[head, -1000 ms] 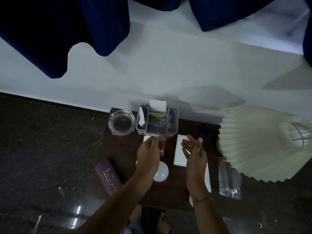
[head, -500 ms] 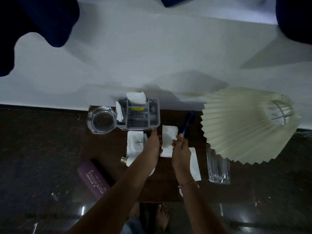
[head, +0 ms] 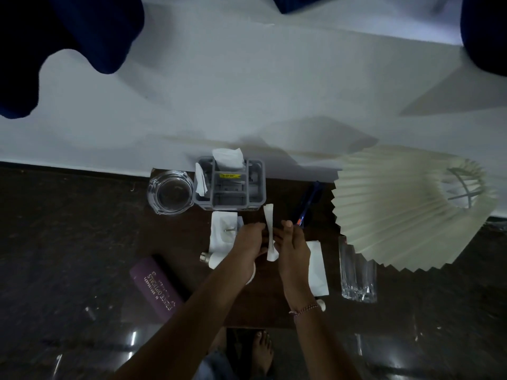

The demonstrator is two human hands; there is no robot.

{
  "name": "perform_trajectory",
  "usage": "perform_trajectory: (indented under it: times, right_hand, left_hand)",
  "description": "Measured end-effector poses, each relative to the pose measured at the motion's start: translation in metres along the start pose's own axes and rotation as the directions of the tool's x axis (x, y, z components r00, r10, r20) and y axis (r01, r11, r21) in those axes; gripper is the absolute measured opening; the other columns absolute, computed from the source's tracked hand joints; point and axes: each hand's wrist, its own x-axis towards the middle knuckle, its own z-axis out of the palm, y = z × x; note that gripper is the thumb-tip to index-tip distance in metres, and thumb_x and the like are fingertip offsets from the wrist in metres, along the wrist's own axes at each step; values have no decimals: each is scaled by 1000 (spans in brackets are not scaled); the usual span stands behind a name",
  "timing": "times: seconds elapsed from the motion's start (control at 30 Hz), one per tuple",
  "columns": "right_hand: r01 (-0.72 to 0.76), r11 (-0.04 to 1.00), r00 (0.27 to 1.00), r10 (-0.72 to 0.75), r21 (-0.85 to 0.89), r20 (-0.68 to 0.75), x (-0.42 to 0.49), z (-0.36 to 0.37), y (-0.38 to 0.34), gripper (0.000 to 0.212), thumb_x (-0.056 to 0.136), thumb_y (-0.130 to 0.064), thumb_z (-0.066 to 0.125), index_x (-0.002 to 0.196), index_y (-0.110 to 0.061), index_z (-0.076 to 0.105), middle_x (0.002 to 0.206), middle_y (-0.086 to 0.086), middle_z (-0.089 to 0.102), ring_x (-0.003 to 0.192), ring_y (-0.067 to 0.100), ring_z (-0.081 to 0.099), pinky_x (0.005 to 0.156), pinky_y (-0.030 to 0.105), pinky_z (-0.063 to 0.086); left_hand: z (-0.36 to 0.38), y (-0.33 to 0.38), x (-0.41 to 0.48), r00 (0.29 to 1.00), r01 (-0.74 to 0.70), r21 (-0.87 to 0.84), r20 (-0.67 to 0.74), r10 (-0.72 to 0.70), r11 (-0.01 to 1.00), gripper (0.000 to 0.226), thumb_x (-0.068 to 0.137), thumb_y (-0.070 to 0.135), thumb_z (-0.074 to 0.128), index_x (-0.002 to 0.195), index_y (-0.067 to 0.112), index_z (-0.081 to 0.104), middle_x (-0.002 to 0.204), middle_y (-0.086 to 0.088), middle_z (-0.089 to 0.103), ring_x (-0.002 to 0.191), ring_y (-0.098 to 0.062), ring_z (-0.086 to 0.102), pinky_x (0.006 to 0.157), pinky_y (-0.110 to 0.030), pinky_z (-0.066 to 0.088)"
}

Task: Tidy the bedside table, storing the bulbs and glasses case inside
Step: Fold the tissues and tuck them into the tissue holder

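Bulb (head: 216,258): white, metal screw base pointing left, lying on table (head: 175,242) just under left wrist; mostly hidden by forearm. Second bulb end (head: 321,305) peeking out beside right wrist. Glasses case (head: 157,287): purple, oblong, printed lettering, at front-left table edge, tilted, well apart from hands.

Versus 0.5 s ago: paper (head: 270,232), then lying flat and wide between hands, now folded to a narrow upright strip. Both hands drawn closer together around it. Case, bulb, other items unmoved on table.

Left hand (head: 248,242): fingertips pinching strip from left. Right hand (head: 293,244): fingers together, pressed against strip from right, thumb raised.

Around: crumpled white tissue (head: 222,231) with small metal pin on it, left of hands; flat white sheet (head: 317,267) under right hand. Grey plastic organiser (head: 230,185), compartmented, tissue sticking out. Round clear glass ashtray (head: 170,192), thick-walled. Blue pen (head: 307,204). Faceted clear tumbler (head: 356,272). Pleated cream lampshade (head: 397,207), tipped over.
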Motion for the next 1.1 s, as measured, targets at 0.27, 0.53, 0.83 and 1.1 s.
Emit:
perform_trajectory:
  times: [0.27, 0.53, 0.83, 1.1]
  right_hand:
    - [94, 995, 995, -94, -11, -13, -22, -8, -14, 16, 95, -18, 48, 107, -22, 57, 99, -3, 67, 92, 11, 65, 81, 30, 53]
    - [220, 973, 975, -217, 68, -45, -34, -4, -60, 18, 94, -18, 49, 108, -24, 58, 105, -7, 65, 98, 8, 62, 83, 25, 51]
    - [52, 950, 979, -109, 307, 173, -31, 12, -107, 61, 86, -60, 26, 122, -23, 58, 117, 4, 66, 108, 14, 62, 80, 22, 55]
    - [5, 927, 973, -92, 374, 213, -16, 11, -122, 64, 91, -56, 18, 138, -18, 39, 136, 10, 52, 122, 20, 52, 107, 40, 41]
  left_hand:
    - [-13, -13, -23, 926, -353, 283, -31, 376, 892, 26, 85, 13, 63, 110, 6, 65, 106, -12, 70, 97, -21, 66, 91, -36, 53]
    - [-23, 17, -51, 732, -563, 438, -128, 669, 700, 11, 79, 21, 71, 84, 14, 64, 86, 0, 68, 83, -14, 64, 77, -31, 53]
    - [-20, 51, -54, 597, -659, 483, -129, 792, 576, 14, 76, 26, 71, 85, 20, 62, 82, 11, 68, 80, -8, 66, 72, -24, 52]
    - [-21, 71, -61, 772, -631, 29, -72, 632, 775, 20, 89, 30, 42, 92, 28, 62, 87, -4, 73, 95, -22, 66, 88, -43, 50]
